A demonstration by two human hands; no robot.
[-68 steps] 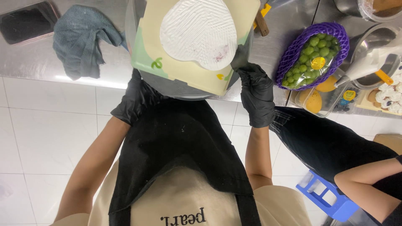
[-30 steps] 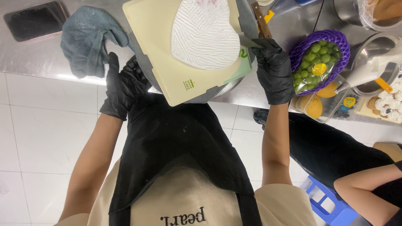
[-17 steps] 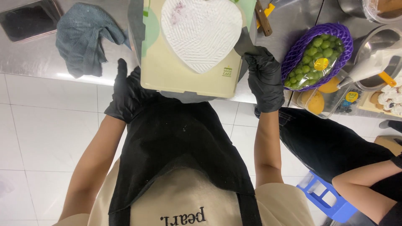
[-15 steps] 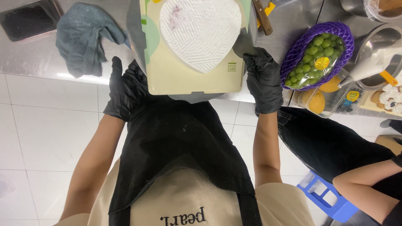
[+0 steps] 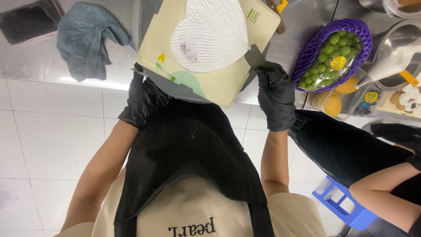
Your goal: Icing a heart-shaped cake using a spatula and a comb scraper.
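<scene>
Both gloved hands, left hand [image 5: 142,98] and right hand [image 5: 275,94], gripped the cream cake board [image 5: 221,85] upper centre; keeping it level seemed wise.

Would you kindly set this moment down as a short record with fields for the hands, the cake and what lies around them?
left hand: black-gloved left hand at the left edge of the cream cake board
right hand: black-gloved right hand holding a dark blade against the cake
cake: white heart-shaped cake, ridged, with a small pink smear
counter: steel counter with a grey cloth at left
right side: green grapes in purple netting
</scene>
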